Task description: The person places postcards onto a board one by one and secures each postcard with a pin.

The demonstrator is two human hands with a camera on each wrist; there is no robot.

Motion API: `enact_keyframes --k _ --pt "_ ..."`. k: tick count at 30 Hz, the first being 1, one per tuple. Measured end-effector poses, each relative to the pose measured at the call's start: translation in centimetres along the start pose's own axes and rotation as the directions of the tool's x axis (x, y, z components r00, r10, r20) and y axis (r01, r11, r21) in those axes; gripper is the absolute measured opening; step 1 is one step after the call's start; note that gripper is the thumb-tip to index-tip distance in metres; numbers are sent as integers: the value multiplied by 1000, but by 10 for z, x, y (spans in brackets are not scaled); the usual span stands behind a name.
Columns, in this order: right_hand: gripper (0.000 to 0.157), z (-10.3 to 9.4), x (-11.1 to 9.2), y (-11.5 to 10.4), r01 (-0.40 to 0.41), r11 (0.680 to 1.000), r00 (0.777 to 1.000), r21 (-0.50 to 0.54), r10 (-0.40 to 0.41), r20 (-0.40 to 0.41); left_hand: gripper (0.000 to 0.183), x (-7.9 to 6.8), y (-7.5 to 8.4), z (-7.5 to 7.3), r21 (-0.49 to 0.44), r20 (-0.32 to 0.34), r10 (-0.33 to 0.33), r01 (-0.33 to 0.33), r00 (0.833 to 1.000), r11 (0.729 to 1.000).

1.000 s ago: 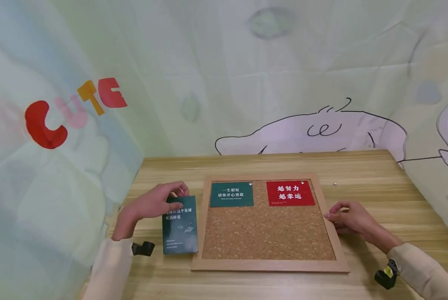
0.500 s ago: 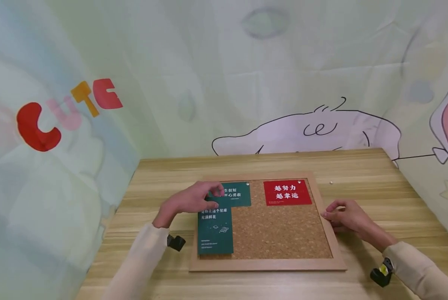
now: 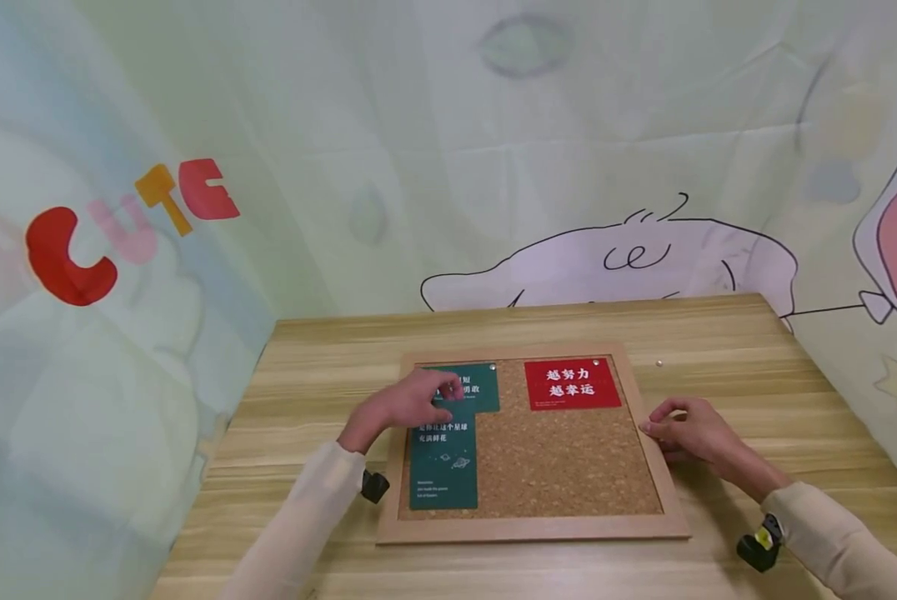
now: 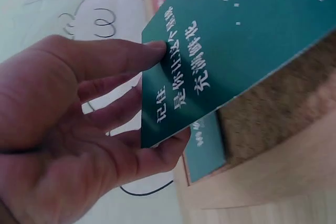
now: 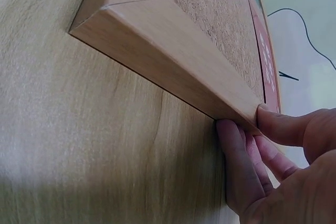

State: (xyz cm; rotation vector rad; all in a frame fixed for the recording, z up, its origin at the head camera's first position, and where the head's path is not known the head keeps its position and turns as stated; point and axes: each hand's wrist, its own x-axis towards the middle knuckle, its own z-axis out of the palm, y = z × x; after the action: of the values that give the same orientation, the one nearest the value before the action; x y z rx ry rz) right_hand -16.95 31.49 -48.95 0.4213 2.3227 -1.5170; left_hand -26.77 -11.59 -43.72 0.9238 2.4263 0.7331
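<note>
My left hand (image 3: 409,400) pinches the top edge of a dark green card (image 3: 443,479) printed with white writing and small planets. The left wrist view shows the thumb on the card's face (image 4: 231,35) and fingers behind it. The card hangs over the left part of a wood-framed cork board (image 3: 561,467); whether its lower edge touches the cork, I cannot tell. Partly behind the left hand is another green card (image 3: 486,398), fixed by a pin at its corner. My right hand (image 3: 694,435) holds the board's right frame edge (image 5: 173,66), thumb on top and fingers against the side.
A red card (image 3: 572,385) with white writing is pinned at the board's upper right. One small pin (image 3: 659,363) lies on the wooden table (image 3: 328,350) beyond the right frame. Printed cloth walls (image 3: 343,167) stand behind and at both sides.
My left hand has carried the dark green card rightward from beside the board to over its left part. The right hand stays at the frame edge. The head view has shifted slightly.
</note>
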Motion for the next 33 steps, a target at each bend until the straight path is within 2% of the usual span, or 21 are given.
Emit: enact_keyframes --k 7,18,23,26,28,30,33 --pt "34 0 0 -2 -1 1000 1000 -13 1 0 23 1 -5 12 68 -44 -65 67 997 995" --pt "34 1 -1 -1 -7 1000 1000 -22 7 -1 25 1 -15 29 167 -82 -45 58 996 984" --pt "36 1 0 -1 -22 999 1000 -35 22 -10 29 -2 -16 33 219 -142 -55 86 988 972" --pt "36 1 0 -1 -23 999 1000 -38 22 -12 45 -5 -17 34 250 -213 -103 156 972 956" --pt "37 1 0 -1 -23 999 1000 -39 22 -14 58 -9 -19 35 264 -272 -137 211 952 941" --pt "37 1 -1 -1 -21 999 1000 -40 21 -13 72 -13 -21 34 239 -336 -175 263 925 935" --pt "37 2 -1 -1 -22 999 1000 -40 21 -13 95 -21 -21 30 130 -413 -274 353 869 926"
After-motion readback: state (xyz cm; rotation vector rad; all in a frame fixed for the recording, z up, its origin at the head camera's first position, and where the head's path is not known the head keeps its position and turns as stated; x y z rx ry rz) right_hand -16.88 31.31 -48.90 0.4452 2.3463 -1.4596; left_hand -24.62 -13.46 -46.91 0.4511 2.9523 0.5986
